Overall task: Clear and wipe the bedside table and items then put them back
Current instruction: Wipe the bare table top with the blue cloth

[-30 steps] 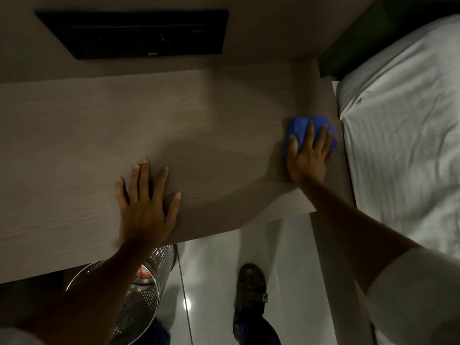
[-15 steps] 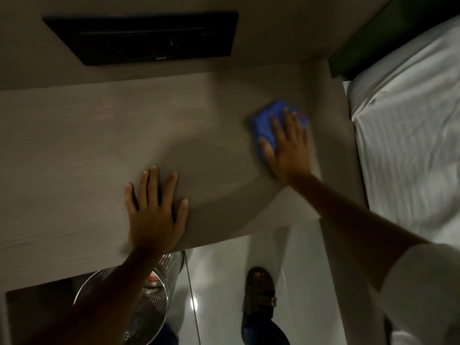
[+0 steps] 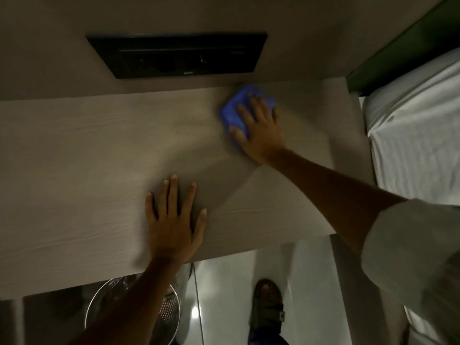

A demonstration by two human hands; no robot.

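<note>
The pale wood-grain bedside table [image 3: 74, 170] fills the middle of the view and its top is bare. My right hand [image 3: 258, 128] lies flat on a folded blue cloth [image 3: 234, 113], pressing it onto the table's far right part, close to the back wall. The cloth shows beyond my fingers and thumb; its middle is under my palm. My left hand [image 3: 174, 220] rests flat on the table near its front edge, fingers spread, holding nothing.
A black panel [image 3: 176, 56] is set in the wall above the table. A bed with white sheets [image 3: 418, 135] borders the table on the right. Below the front edge stand a metal mesh bin [image 3: 171, 312] and my sandalled foot [image 3: 267, 307] on a glossy floor.
My right hand has slid the blue cloth from the table's right edge leftward and toward the back wall. My left hand stays planted at the front edge.
</note>
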